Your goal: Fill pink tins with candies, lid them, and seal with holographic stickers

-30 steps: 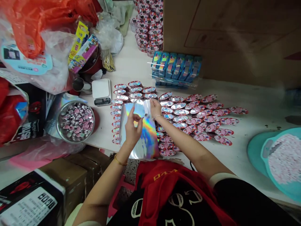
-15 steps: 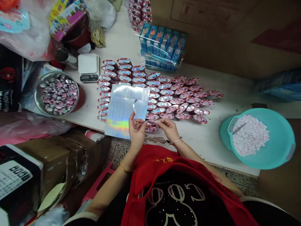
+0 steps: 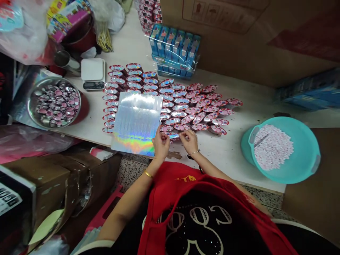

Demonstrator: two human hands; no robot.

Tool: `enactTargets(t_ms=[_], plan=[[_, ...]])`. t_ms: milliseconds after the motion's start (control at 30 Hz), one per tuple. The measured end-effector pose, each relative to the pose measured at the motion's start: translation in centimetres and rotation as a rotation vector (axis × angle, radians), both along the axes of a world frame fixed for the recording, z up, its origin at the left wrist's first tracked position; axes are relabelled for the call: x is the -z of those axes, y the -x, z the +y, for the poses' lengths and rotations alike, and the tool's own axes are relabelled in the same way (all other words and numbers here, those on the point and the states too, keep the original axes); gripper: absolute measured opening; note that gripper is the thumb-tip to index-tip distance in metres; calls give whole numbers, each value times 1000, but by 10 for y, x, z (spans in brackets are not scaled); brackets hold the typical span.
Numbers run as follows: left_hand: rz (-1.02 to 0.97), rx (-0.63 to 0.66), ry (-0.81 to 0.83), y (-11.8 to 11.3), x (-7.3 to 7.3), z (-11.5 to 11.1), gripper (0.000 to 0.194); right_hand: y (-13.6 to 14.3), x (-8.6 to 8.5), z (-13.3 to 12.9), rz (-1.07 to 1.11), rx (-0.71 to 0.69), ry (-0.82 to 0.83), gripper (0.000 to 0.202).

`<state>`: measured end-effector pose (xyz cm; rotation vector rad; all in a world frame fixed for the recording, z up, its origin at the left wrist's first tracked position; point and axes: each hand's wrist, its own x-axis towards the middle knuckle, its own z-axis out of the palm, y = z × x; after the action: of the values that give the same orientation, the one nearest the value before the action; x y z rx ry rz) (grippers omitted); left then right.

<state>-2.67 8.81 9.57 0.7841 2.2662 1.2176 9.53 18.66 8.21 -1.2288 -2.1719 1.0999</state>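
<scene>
Between my two hands stretches a short shiny silver sticker strip (image 3: 174,136), low over the front row of containers. My left hand (image 3: 160,146) pinches near its left end, index finger pointing forward over the edge of the sticker sheet. At the right end, my right hand (image 3: 190,142) grips the strip between thumb and fingertips. The rainbow-reflecting silver sticker sheet (image 3: 136,117) lies on top of part of the container rows, left of my hands. Oval-topped red and pink containers (image 3: 195,109) stand in packed rows; those on the left bear silver strips across their tops.
A steel bowl (image 3: 29,108) of pink and silver pieces stands left, beside a small scale (image 3: 92,71). At the right is a turquoise tub (image 3: 305,148) with small whitish pieces. Blue boxes in clear wrap (image 3: 174,49) stand behind, before a large cardboard box (image 3: 225,39).
A curled strip that stood up by my left hand no longer shows there. My hands now hold a strip taut between them, and the whole view has shifted slightly.
</scene>
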Motion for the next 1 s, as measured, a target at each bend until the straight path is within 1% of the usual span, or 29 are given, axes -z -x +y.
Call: enactTargets(t_ms=[133,300,567,633,700,767,833,933,1000], plan=[[94,28,115,-11,8,0,70,-10,6,3,-123,-26,-77,22],[159,44,191,-18,13,4,70,-14,9,8,-210,-87,-161,25],[234,108,244,-21,20,10,70,-18,10,14,-258,-170,-226,24],[238,116,258,-22,20,11,70,-17,12,13,-253,-188,-220,21],[239,114,262,-22,19,12,69,-17,15,13,-212,-167,-183,18],[243,96,248,-20,16,12,66,-18,16,15,-139,-107,-132,26],[243,71,205,-16,8,10,59,-20,15,16,-50,-69,-82,34],[211,57,81,-7,-11,6,35,-21,8,17,68,8,10,31],[140,79,-25,-3,-25,6,21,-18,2,15,139,128,127,31]])
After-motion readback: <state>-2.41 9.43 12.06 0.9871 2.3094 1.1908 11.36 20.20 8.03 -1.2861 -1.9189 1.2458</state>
